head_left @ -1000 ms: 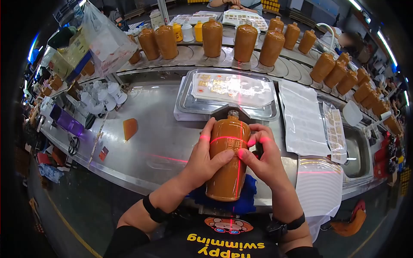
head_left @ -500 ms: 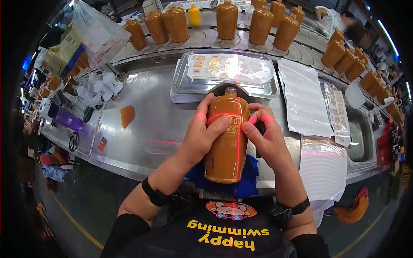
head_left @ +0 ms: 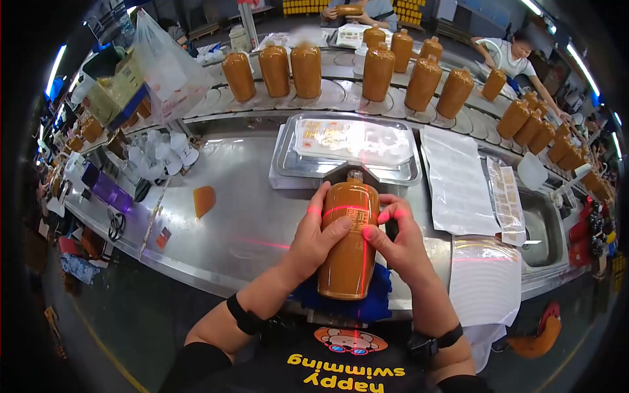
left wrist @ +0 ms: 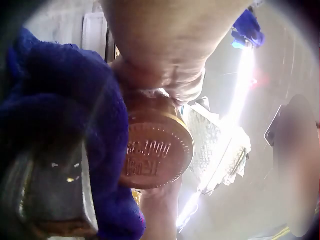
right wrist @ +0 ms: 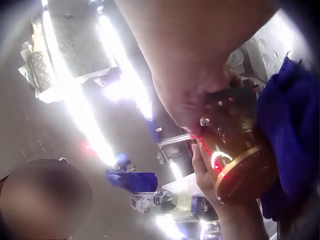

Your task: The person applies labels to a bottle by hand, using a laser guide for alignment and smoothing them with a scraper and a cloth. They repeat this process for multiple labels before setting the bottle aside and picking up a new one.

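Observation:
A glossy brown bottle [head_left: 347, 268] lies tilted toward me, its neck in a dark angled bracket [head_left: 369, 173]. Gold lettering [head_left: 357, 219] marks its front, and red laser lines cross it. My left hand [head_left: 316, 239] grips the bottle's left side, thumb across the front beside the lettering. On the right side my right hand [head_left: 401, 239] holds it with bent fingers, thumb tip at the lettering's edge. A blue cloth [head_left: 377, 298] lies under the bottle's lower end. Embossed marks show on the bottle's base [left wrist: 155, 155] in the left wrist view.
Behind the bracket, a metal tray [head_left: 282, 160] bears a sheet of gold labels [head_left: 321, 134]. White sheets [head_left: 458, 183] lie to the right, before a sink [head_left: 544, 229]. Several brown bottles [head_left: 378, 75] stand on a curved conveyor [head_left: 341, 98]. An orange-brown flat piece [head_left: 204, 200] lies left.
The conveyor bottles have shifted to the right. The head view tilted down, then back up. Both hands keep their hold on the bottle, with the thumbs shifting slightly by the lettering.

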Available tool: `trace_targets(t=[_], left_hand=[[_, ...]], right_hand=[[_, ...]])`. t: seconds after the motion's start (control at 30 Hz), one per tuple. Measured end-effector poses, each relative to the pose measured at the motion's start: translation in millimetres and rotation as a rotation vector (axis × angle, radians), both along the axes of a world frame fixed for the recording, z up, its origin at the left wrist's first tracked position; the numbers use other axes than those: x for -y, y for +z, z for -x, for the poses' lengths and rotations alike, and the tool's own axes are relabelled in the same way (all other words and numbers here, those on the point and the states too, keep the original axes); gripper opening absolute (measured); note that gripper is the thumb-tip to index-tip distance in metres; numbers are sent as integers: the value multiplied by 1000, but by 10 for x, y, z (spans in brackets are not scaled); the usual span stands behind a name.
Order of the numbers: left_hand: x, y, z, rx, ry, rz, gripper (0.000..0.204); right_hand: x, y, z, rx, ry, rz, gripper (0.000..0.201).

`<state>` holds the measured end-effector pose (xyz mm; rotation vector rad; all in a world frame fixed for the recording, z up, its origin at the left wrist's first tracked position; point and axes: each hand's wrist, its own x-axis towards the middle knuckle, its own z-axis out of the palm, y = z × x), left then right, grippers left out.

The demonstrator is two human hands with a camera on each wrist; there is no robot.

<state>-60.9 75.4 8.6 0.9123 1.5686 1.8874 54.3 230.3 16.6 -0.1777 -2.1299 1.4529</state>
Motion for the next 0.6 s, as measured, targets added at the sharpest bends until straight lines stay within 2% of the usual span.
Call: trace_targets(t=[0.2,0.33,0.43,0.47,0.6], left_hand=[[110,24,-92,6,13,-18,81],[340,-113,-159,-261,32,3,79],[521,-195,-280,-392,62,3,83],[569,-228,-311,-432,53,-6,85],[663,-265,-452,-534,102,5,87]], right_hand=[[-1,-115,-77,-26,-29,-24,32],[21,-121,-273,114,-57,19,23],[29,-354,-394,115,-123,58,22],[24,-452,-433,100,-154,-36,19],[152,-670,-489,10,-224,187,19]])
